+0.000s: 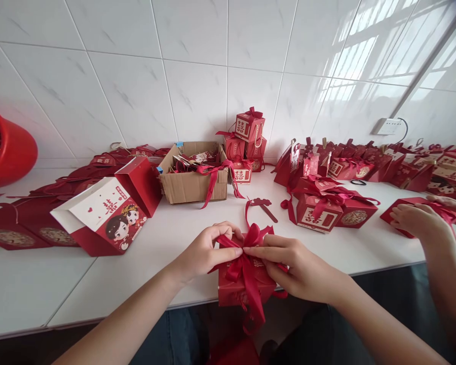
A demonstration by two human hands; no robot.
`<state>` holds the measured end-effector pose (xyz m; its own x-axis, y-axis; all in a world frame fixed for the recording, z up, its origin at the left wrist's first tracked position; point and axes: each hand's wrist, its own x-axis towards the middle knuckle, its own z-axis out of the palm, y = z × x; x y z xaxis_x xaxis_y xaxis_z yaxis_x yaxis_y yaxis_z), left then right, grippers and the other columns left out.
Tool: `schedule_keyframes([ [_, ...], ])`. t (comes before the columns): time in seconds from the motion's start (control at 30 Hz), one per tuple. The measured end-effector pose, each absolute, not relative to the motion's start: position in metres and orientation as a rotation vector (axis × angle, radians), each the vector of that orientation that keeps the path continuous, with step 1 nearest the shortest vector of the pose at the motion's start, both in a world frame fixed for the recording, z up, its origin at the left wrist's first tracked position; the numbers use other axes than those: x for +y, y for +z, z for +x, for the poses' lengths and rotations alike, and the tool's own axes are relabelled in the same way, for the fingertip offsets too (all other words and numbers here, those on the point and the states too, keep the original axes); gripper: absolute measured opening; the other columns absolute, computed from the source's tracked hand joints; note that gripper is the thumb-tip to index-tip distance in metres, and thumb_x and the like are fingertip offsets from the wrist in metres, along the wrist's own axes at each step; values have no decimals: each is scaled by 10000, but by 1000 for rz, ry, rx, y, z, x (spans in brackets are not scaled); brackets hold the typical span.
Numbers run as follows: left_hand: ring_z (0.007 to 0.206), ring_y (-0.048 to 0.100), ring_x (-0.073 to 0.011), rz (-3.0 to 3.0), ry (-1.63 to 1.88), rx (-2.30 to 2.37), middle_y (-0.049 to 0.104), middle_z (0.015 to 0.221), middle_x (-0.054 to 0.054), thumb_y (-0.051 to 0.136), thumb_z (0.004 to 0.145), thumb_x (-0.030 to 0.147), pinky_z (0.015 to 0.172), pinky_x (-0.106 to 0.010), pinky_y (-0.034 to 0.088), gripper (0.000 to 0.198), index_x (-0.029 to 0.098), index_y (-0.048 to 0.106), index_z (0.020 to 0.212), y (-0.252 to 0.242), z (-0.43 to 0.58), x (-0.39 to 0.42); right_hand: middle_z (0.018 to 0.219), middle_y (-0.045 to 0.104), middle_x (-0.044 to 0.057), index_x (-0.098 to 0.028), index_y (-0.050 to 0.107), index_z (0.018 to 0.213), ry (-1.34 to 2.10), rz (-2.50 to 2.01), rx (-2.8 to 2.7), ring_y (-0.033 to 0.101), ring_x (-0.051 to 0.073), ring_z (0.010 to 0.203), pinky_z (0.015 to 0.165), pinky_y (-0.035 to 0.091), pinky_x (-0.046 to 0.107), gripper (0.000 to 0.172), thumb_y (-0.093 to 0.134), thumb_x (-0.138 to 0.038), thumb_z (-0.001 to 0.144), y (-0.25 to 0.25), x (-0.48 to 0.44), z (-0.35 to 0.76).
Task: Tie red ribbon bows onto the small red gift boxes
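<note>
A small red gift box (243, 285) sits at the near edge of the white table (175, 233), right in front of me. A red ribbon bow (247, 253) lies on its top, with loose ends hanging down the front. My left hand (207, 251) pinches the ribbon on the bow's left side. My right hand (294, 266) pinches it on the right side, fingertips meeting at the knot. Both hands are closed on the ribbon.
A cardboard box (192, 175) of ribbons and tags stands behind. A large red-and-white box (108, 210) lies left, over flat red boxes (19, 228). Finished boxes (329, 208) and a stack (247, 142) sit right and back. Another person's hands (421, 220) work at far right. A red bucket (7, 147) stands far left.
</note>
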<state>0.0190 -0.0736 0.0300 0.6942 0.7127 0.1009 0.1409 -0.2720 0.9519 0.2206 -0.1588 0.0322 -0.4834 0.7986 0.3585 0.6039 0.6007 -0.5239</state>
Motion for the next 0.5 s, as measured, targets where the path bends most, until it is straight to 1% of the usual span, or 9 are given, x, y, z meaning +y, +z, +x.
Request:
schedule_keyframes([
  [0.07, 851, 577, -191, 1792, 683, 743, 622, 924, -39, 633, 759, 327, 745, -308, 477, 345, 192, 382, 566, 30, 22, -76, 934, 626, 81, -231, 591, 1237, 434, -1096, -2251, 582, 162, 757, 658, 496, 270, 500, 427, -16, 816, 33, -158, 220],
  [0.17, 817, 564, -171, 1741, 762, 789, 615, 859, -26, 654, 764, 358, 737, -294, 463, 446, 196, 289, 565, 26, 28, -82, 933, 610, 71, -234, 609, 1161, 454, -1092, -2236, 570, 155, 760, 654, 479, 265, 450, 421, -10, 819, 32, -159, 221],
  [0.23, 778, 554, -151, 1653, 785, 757, 601, 829, -18, 671, 758, 346, 714, -280, 453, 479, 199, 253, 574, 22, 31, -84, 900, 594, 55, -228, 589, 1097, 501, -1120, -2186, 545, 142, 727, 636, 460, 260, 367, 426, -28, 836, 29, -159, 221],
  [0.33, 706, 525, -118, 1541, 782, 700, 575, 775, -1, 698, 741, 307, 658, -253, 428, 518, 196, 222, 570, 17, 32, -85, 814, 528, 8, -224, 483, 957, 575, -1189, -2010, 472, 120, 655, 592, 424, 251, 188, 471, -72, 847, 19, -161, 224],
  [0.4, 672, 494, -98, 1516, 775, 694, 554, 745, 14, 722, 721, 281, 634, -236, 403, 529, 190, 225, 565, 15, 32, -84, 818, 476, -10, -234, 408, 906, 608, -1186, -1882, 437, 112, 650, 586, 413, 246, 181, 489, -85, 845, 12, -161, 225],
  [0.5, 653, 456, -83, 1507, 768, 683, 521, 704, 32, 738, 706, 249, 630, -225, 375, 539, 185, 223, 564, 14, 32, -81, 861, 437, -11, -247, 377, 923, 658, -1129, -1787, 430, 112, 687, 619, 419, 252, 204, 473, -83, 851, 4, -161, 226],
])
